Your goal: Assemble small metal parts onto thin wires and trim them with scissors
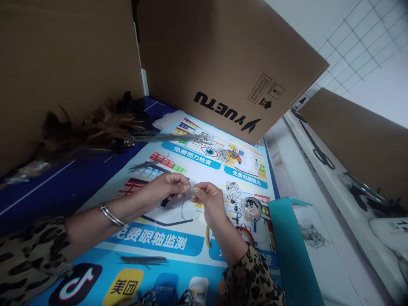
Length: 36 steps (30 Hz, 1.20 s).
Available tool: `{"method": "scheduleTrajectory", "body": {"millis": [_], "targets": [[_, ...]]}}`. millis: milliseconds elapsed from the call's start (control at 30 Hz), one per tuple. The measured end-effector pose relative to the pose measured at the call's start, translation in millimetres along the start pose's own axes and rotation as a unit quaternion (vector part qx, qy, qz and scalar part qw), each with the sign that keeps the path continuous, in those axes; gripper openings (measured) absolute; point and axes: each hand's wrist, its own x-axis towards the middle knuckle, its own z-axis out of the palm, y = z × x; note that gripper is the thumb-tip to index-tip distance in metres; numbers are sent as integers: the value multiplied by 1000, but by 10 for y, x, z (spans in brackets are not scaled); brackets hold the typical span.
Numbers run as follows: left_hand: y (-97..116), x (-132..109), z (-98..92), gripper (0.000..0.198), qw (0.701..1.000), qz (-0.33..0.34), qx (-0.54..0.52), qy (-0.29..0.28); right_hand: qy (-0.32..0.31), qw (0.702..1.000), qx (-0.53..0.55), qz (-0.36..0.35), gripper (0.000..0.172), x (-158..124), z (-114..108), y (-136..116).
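Note:
My left hand [174, 187] is closed in a pinch, thumb against forefinger, above the printed sheet [153, 225]. Just right of it and almost touching, my right hand [210, 199] pinches too. A thin wire [182, 209] runs between the fingertips and hangs below them in a loose curve; whether it is metal or thread is hard to make out. Right of my right hand lies a cluster of small black loops [235, 197]. Beyond my left hand is a short bundle of thin dark rods [143, 165], and a similar bundle [143, 259] lies nearer to me.
Cardboard boxes [216, 55] wall off the back and left. Brown feathers [92, 123] lie at the left by a long bundle of rods [172, 137]. Small metal bits [229, 155] sit farther back. A teal box [293, 250] and scissors [323, 158] are at the right.

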Motion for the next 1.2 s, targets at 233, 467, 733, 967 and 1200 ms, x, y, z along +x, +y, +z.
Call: {"method": "scheduleTrajectory", "body": {"millis": [233,467,733,967,1200], "targets": [[-7,-9,76,21,994,-24,-100,-28,13,999,44,-14,20,-30,51,31],[9,-17,136,27,991,-48,-123,2,19,998,50,-28,17,-23,78,59],[-17,-24,167,30,991,-43,-129,12,21,998,56,-32,16,-18,78,97],[40,-48,207,32,995,-21,-88,29,26,998,51,-37,19,-20,78,115],[52,-56,230,31,997,-17,-70,31,35,996,66,-38,16,-9,80,128]]}}
